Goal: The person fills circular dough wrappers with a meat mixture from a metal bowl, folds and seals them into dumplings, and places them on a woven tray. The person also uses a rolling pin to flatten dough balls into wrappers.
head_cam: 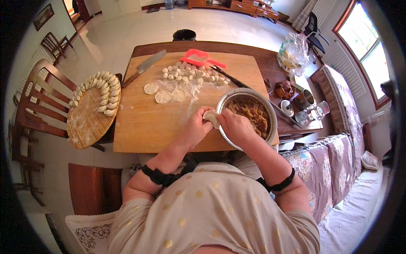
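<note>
A folded dumpling point(211, 119) is pinched between my left hand point(199, 127) and my right hand point(236, 127), over the near part of the wooden board point(152, 127). My right hand is above the left rim of a metal bowl point(273, 122) of brown minced filling point(252, 114). Flat round wrappers point(163, 96) lie farther left on the board. Beyond them are many small dough pieces point(185, 73) in loose flour. A red plastic scoop point(203, 58) holding flour rests behind the pieces. Rows of shaped dumplings point(111, 92) curve around a round woven tray point(85, 127) at the left.
A cleaver point(151, 62) lies at the board's far left corner. Dark, slender sticks point(233, 77) extend toward the bowl. To the right stand a glass jar point(312, 114), a metal pot point(304, 100) and a plastic bag point(293, 55). The tray rests at a wooden chair point(47, 103).
</note>
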Motion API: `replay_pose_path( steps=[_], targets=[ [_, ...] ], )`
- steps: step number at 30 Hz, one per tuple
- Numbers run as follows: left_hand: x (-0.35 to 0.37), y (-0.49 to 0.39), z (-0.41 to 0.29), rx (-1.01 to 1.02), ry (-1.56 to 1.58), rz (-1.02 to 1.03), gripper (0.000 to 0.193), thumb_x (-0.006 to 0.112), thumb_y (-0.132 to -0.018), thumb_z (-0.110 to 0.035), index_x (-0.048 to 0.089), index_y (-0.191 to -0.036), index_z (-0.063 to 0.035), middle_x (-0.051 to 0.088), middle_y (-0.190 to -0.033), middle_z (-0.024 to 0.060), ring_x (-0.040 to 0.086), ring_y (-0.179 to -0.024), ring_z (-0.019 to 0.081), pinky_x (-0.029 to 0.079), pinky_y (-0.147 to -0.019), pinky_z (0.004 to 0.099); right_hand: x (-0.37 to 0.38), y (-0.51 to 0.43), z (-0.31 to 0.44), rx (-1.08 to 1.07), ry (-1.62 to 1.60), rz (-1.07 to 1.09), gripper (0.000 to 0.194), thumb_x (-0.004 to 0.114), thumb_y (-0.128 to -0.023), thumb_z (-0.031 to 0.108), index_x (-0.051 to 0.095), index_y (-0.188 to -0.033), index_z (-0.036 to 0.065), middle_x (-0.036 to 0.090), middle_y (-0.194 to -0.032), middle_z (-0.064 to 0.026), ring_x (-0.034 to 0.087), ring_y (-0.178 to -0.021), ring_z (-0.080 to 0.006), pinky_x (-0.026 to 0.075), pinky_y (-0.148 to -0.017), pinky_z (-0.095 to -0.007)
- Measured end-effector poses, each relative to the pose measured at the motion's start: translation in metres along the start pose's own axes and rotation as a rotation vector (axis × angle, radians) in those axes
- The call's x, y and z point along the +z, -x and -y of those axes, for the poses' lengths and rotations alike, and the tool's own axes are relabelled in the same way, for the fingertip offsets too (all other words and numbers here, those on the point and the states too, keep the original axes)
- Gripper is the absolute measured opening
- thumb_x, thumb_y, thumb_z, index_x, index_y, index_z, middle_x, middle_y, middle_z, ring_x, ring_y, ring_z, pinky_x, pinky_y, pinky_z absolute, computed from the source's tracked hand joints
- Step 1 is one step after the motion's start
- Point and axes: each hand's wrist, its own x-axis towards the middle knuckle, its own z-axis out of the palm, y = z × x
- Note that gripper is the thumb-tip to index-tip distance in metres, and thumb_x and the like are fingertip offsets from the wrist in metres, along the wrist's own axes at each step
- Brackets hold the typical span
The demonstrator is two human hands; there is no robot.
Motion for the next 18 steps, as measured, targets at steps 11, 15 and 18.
replay_pose_path(
  steps=[11, 15, 18],
  targets=[
    [-0.015, 0.000, 0.002, 0.064, -0.209, -0.124, 0.029, 0.060, -0.085, -0.001, 0.053, -0.113, -0.0036, 0.061, -0.100, 0.0017, 0.058, -0.088, 0.0089, 0.050, -0.077, 0.0246, 0.003, -0.014, 0.017, -0.099, 0.135, -0.018, 0.023, 0.049, -0.092, 0.025, 0.062, -0.090, 0.007, 0.064, -0.083, -0.0111, 0.068, -0.068, -0.0266, 0.056, -0.061, -0.0382],
    [-0.014, 0.002, 0.007, 0.079, -0.182, -0.104, 0.030, 0.063, -0.086, -0.003, 0.053, -0.114, -0.0040, 0.062, -0.098, 0.0014, 0.059, -0.085, 0.0084, 0.051, -0.071, 0.0239, -0.001, -0.011, 0.025, 0.019, -0.100, -0.042, 0.031, 0.045, -0.099, 0.028, 0.056, -0.084, 0.003, 0.061, -0.068, -0.0236, 0.061, -0.066, -0.0430, 0.048, -0.062, -0.0529],
    [-0.016, 0.000, 0.010, 0.082, -0.055, -0.082, 0.030, 0.063, -0.087, -0.003, 0.053, -0.115, -0.0045, 0.062, -0.098, 0.0014, 0.060, -0.085, 0.0088, 0.051, -0.070, 0.0239, -0.001, -0.020, 0.031, 0.028, -0.086, -0.050, 0.032, 0.044, -0.099, 0.029, 0.057, -0.083, 0.003, 0.062, -0.069, -0.0242, 0.062, -0.067, -0.0433, 0.048, -0.063, -0.0527]
  ],
)
